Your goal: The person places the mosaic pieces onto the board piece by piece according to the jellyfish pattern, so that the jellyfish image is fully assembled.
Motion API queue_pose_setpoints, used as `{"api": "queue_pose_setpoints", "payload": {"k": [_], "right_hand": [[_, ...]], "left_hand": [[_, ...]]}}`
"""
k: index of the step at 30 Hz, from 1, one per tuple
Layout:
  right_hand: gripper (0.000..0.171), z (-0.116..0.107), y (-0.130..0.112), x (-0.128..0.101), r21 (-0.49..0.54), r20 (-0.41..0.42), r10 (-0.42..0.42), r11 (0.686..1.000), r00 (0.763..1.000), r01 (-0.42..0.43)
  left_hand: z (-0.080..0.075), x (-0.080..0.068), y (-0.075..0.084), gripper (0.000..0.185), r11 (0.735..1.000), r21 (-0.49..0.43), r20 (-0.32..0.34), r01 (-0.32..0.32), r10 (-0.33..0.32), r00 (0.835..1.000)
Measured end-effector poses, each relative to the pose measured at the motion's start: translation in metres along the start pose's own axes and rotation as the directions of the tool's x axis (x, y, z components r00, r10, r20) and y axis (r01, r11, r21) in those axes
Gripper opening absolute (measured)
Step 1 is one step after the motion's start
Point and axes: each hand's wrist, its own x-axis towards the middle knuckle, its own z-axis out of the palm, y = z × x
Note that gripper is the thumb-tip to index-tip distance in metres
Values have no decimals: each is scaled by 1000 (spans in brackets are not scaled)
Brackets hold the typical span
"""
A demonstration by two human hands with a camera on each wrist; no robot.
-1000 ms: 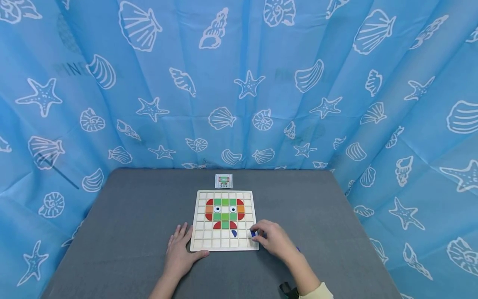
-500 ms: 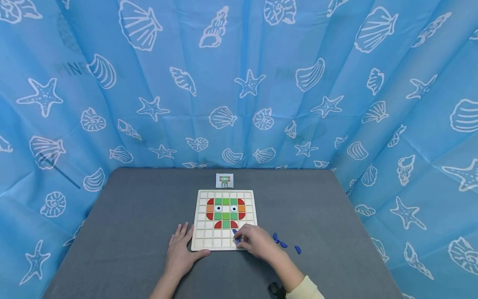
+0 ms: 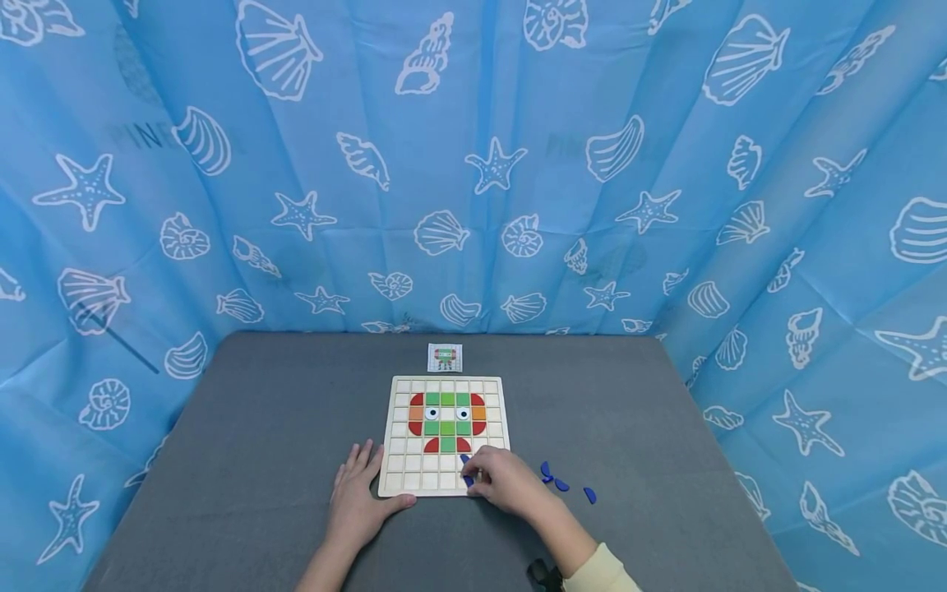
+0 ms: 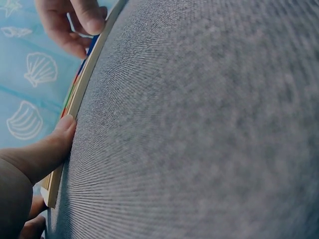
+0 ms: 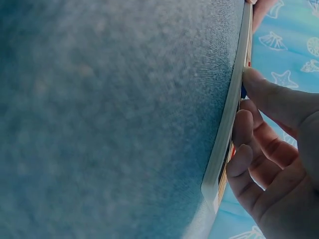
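Observation:
A wooden grid board (image 3: 412, 467) lies on the table, with red, green and orange pieces and two eye tiles (image 3: 432, 413) set in its squares. My left hand (image 3: 357, 501) rests at the board's near left corner, fingers spread along the left side and thumb on the front edge. Over the lower right squares, my right hand (image 3: 503, 478) pinches a blue half-round piece (image 3: 468, 481) between thumb and fingers. Another blue piece (image 3: 464, 458) sits on the board just beyond those fingertips, partly covered. In the right wrist view, a bit of blue (image 5: 243, 92) shows under the thumb.
Several loose blue pieces (image 3: 589, 495) lie on the grey table (image 3: 296, 411) to the right of the board. A small picture card (image 3: 445, 358) lies behind the board. A blue shell-patterned curtain (image 3: 473, 205) hangs behind the table.
My right hand has moved left from the board's right edge to the lower right squares, carrying the blue piece. The loose blue pieces have come into view. My left hand stays put.

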Motion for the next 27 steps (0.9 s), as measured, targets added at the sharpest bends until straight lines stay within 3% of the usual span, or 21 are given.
{"api": "queue_pose_setpoints", "payload": {"k": [27], "right_hand": [[11, 0, -5, 3, 12, -1, 34, 999, 999, -34]], "left_hand": [[0, 0, 0, 117, 1000, 2, 9, 14, -14, 1000]]}}
